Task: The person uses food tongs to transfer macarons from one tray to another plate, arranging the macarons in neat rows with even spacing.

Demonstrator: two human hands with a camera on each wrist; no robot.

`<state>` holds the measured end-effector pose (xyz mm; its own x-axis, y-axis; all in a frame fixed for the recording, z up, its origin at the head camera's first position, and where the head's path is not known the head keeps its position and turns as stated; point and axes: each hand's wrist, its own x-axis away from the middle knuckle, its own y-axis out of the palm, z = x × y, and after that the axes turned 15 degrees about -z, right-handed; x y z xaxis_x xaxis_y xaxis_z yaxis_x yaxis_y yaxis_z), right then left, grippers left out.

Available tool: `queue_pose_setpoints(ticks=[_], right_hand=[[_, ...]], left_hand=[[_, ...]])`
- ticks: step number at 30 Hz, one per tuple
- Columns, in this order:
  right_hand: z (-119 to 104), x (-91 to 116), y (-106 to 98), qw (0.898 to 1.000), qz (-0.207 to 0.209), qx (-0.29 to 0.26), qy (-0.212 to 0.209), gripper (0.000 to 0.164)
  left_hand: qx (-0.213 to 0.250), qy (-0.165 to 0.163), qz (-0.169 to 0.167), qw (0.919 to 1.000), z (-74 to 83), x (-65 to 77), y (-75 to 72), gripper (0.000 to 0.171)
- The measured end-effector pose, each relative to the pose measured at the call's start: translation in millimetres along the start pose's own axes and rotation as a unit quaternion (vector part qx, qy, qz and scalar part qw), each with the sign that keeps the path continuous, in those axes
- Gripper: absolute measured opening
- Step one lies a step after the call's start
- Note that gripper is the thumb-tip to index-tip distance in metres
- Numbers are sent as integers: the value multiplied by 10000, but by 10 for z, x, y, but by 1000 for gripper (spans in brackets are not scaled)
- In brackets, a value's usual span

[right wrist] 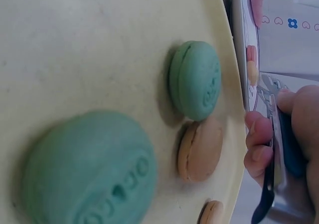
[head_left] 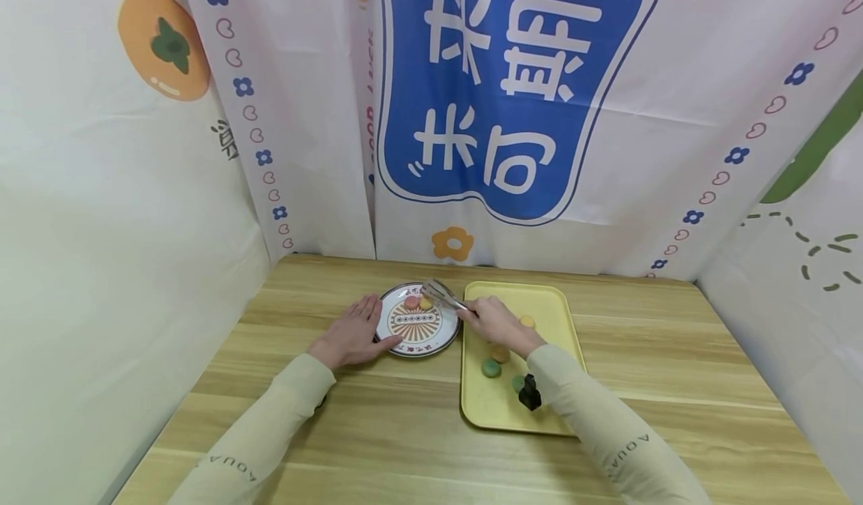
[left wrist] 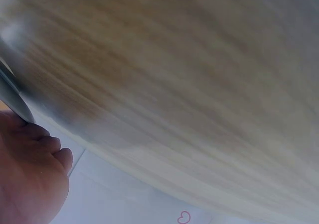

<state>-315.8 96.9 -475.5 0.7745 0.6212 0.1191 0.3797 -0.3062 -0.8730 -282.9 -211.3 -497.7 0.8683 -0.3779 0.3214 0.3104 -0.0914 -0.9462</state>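
Note:
My right hand (head_left: 495, 321) grips metal tongs (head_left: 441, 295), whose tips reach over the white patterned plate (head_left: 441, 333). A yellow macaron (head_left: 425, 304) lies on the plate at the tips, right beside a pink macaron (head_left: 412, 303). Whether the tips still touch the yellow one I cannot tell. With its fingers extended, my left hand (head_left: 353, 333) rests against the plate's left rim, the thumb along the near edge. In the right wrist view, two green macarons (right wrist: 197, 79) and two orange-brown macarons (right wrist: 200, 149) sit on the yellow tray (right wrist: 99, 40).
The yellow tray stands close to the plate's right side, under my right forearm. A black object (head_left: 530, 392) shows by the right sleeve, partly covering a green macaron (head_left: 518, 383). The wooden table (head_left: 404, 430) ends at a hanging printed cloth (head_left: 323, 153) at the back.

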Motion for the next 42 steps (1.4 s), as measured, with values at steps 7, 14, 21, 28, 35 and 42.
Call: queue_pose_setpoints(ticks=[7, 14, 21, 28, 35, 42], right_hand=[[-12, 29, -27, 9999, 61, 86, 30, 32], [-58, 110, -97, 9994, 27, 83, 323, 30], [-78, 214, -163, 9993, 16, 104, 364, 31], [-68, 326, -219, 9997, 83, 211, 106, 30], [-73, 444, -268, 9997, 51, 253, -20, 29], [-97, 575, -307, 9991, 97, 392, -105, 30]], left_hand=[[34, 24, 26, 10000, 4, -8, 6, 104], [82, -15, 11, 10000, 2, -2, 7, 104], [41, -35, 19, 10000, 11, -1, -25, 103], [15, -66, -32, 10000, 9, -12, -30, 104], [44, -19, 14, 10000, 9, 0, -34, 104], [-25, -46, -2, 10000, 18, 1, -27, 104]])
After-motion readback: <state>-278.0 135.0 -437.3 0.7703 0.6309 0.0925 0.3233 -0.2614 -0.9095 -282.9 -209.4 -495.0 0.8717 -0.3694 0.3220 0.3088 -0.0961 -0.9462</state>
